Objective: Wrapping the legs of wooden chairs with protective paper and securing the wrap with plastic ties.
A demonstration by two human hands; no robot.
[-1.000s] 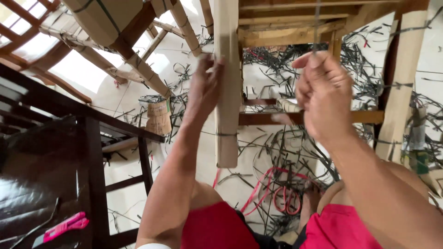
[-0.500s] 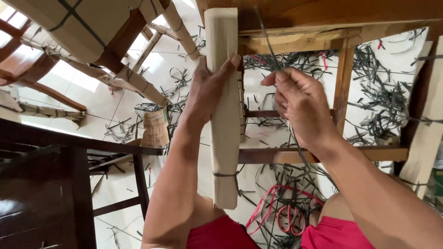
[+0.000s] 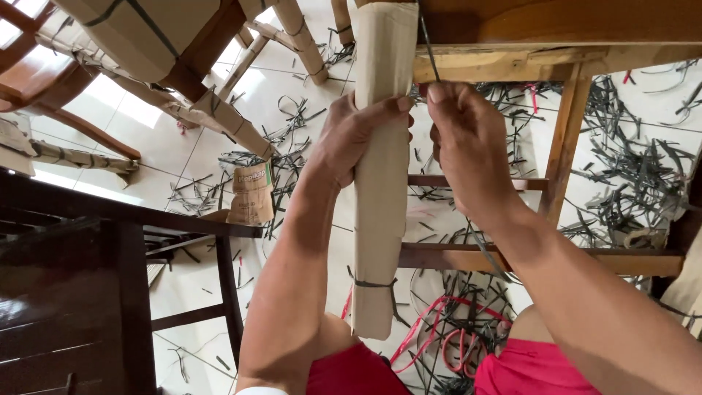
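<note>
Left hand (image 3: 358, 135) is wrapped around a chair leg sheathed in brown cardboard (image 3: 380, 183), gripping its upper part with the thumb across the front. That wrapped leg runs nearly straight up and down the view, its free end pointing toward the person's lap, a dark strap (image 3: 371, 284) tied round it near that end. Right hand (image 3: 468, 146), just beside it, pinches a thin dark strap (image 3: 428, 44) rising toward the wooden chair seat frame (image 3: 512, 62). Cut straps litter the tiled floor (image 3: 629, 175).

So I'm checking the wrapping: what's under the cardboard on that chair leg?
The cardboard wrap covers the leg wholly, so the wood beneath cannot be seen. The left hand grips it; a dark strap binds it lower down.
</note>
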